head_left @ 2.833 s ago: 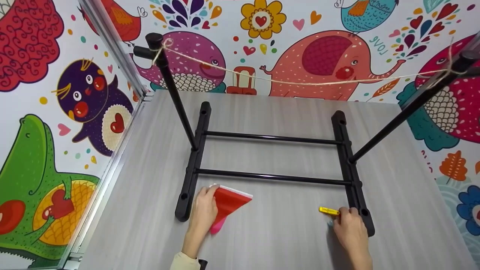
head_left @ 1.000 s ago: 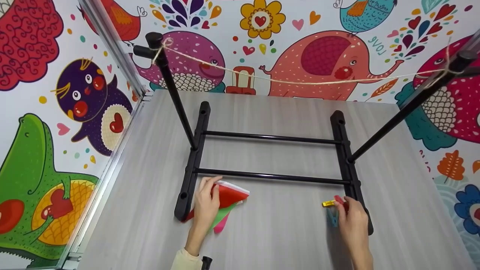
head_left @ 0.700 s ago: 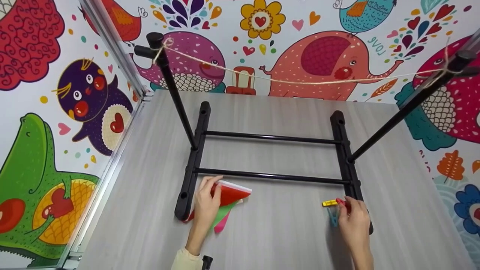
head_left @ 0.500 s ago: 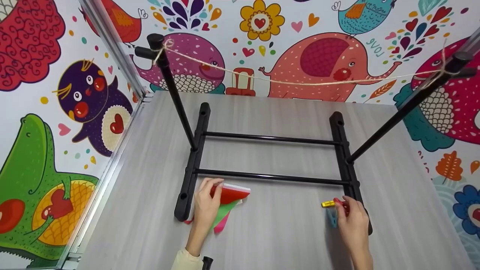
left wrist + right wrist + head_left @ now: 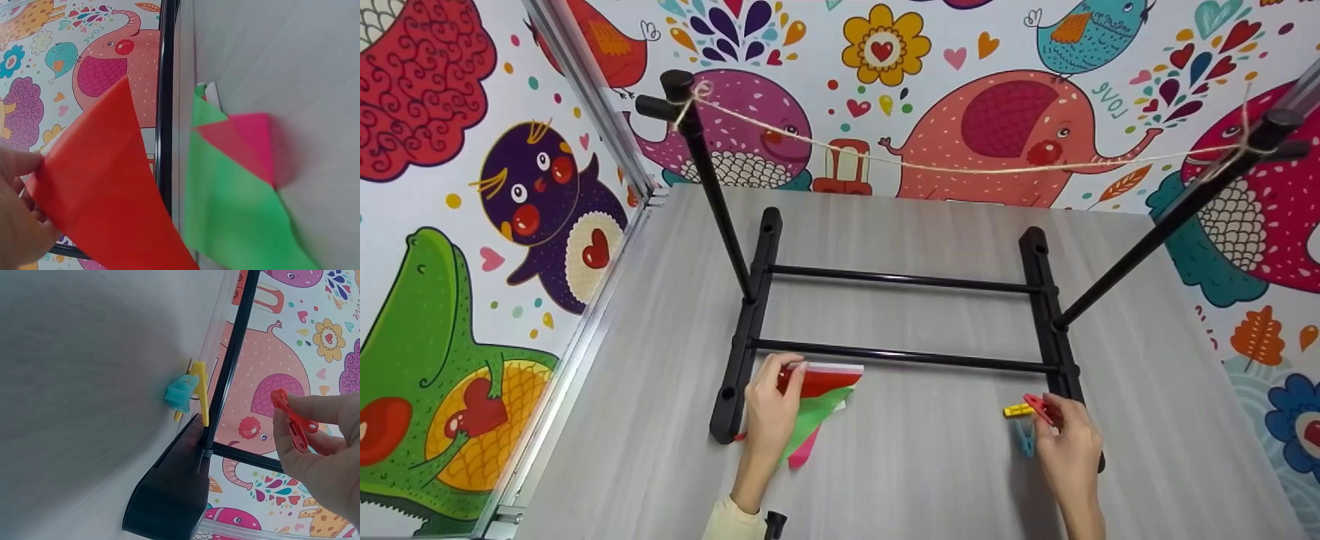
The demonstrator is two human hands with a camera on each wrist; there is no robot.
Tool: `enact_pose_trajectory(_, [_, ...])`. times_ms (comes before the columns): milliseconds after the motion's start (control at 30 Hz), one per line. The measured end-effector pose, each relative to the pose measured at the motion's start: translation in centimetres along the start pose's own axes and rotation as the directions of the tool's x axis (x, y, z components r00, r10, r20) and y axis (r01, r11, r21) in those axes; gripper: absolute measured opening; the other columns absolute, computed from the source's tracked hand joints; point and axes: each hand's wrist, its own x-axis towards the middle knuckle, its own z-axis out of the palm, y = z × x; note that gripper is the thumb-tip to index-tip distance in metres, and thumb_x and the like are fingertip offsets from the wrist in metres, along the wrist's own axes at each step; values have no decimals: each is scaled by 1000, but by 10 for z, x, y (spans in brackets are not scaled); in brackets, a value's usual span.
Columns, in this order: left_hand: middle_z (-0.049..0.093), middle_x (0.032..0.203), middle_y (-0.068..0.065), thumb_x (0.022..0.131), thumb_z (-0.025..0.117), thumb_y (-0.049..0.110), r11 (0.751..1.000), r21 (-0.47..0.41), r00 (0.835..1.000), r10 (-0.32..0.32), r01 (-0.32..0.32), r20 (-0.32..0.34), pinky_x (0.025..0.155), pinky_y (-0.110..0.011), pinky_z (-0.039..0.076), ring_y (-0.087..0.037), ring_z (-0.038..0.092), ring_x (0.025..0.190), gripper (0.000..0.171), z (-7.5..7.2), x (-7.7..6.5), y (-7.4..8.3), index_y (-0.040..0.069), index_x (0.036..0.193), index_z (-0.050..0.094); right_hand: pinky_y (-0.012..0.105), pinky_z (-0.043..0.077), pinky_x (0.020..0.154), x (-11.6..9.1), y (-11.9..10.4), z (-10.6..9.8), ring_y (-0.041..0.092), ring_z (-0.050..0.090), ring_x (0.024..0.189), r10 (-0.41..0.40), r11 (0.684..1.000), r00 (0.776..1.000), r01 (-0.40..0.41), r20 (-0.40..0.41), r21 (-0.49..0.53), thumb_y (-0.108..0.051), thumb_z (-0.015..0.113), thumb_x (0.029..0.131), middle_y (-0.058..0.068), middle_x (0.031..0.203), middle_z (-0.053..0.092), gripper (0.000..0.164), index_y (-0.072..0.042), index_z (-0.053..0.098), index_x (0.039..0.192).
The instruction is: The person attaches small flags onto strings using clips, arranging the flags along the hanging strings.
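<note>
My left hand (image 5: pixel 769 416) pinches a red triangular pennant (image 5: pixel 826 382) by its white-edged top, raised above the table. In the left wrist view the red pennant (image 5: pixel 115 180) hangs apart from a green pennant (image 5: pixel 236 202) and a pink pennant (image 5: pixel 259 138) on the table. Between thumb and fingers, my right hand (image 5: pixel 1069 442) holds a red clothespin (image 5: pixel 1038 406). Below it on the table lie a yellow clothespin (image 5: pixel 1017 410) and a blue clothespin (image 5: pixel 1024 441), side by side in the right wrist view.
A black frame (image 5: pixel 900 356) stands on the grey table (image 5: pixel 915 465). Its two uprights, the left post (image 5: pixel 712 195) and right post (image 5: pixel 1170 225), carry a string (image 5: pixel 960 169) tied across between them. Walls with printed animals rise behind and at the sides.
My right hand, earlier down at the clothespins, now holds the red one lifted and turned into view. My left hand has raised the red pennant slightly, so the green one shows beneath.
</note>
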Motion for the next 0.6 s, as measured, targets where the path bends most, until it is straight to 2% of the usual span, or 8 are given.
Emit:
enact_pose_trajectory(133, [72, 91, -4, 87, 77, -8, 1000, -8, 1000, 26, -26, -15, 73, -19, 54, -20, 69, 81, 16, 0, 2, 2, 4, 96, 72, -3, 36, 75, 1, -1, -1, 43, 70, 84, 1, 1000, 1000, -2, 22, 23, 24, 77, 76, 28, 98, 69, 34, 15, 68, 108])
enact_pose_trajectory(300, [72, 90, -4, 89, 77, -4, 1000, 8, 1000, 0, 0, -11, 72, -18, 52, -18, 67, 79, 13, -1, 5, 8, 5, 96, 72, -3, 37, 74, 1, -3, 0, 41, 70, 86, 8, 999, 998, -10, 56, 35, 16, 80, 80, 29, 100, 69, 33, 15, 65, 110])
enact_pose_trajectory(467, [71, 88, -4, 90, 78, -1, 1000, 5, 1000, -9, 9, -10, 68, -18, 50, -15, 64, 76, 11, -1, 8, 15, 5, 95, 71, 2, 44, 72, 0, -5, 0, 39, 70, 83, -38, 999, 997, 36, 60, 36, 9, 83, 81, 26, 97, 71, 34, 12, 63, 109])
enact_pose_trajectory(600, [70, 86, -4, 90, 78, -1, 1000, -12, 1000, -2, 2, -14, 67, -18, 51, -14, 63, 75, 11, 1, 10, 18, 6, 94, 70, 3, 45, 74, 1, -5, 0, 36, 69, 82, -88, 995, 995, 85, 43, 54, 9, 84, 79, 22, 96, 70, 35, 11, 65, 108])
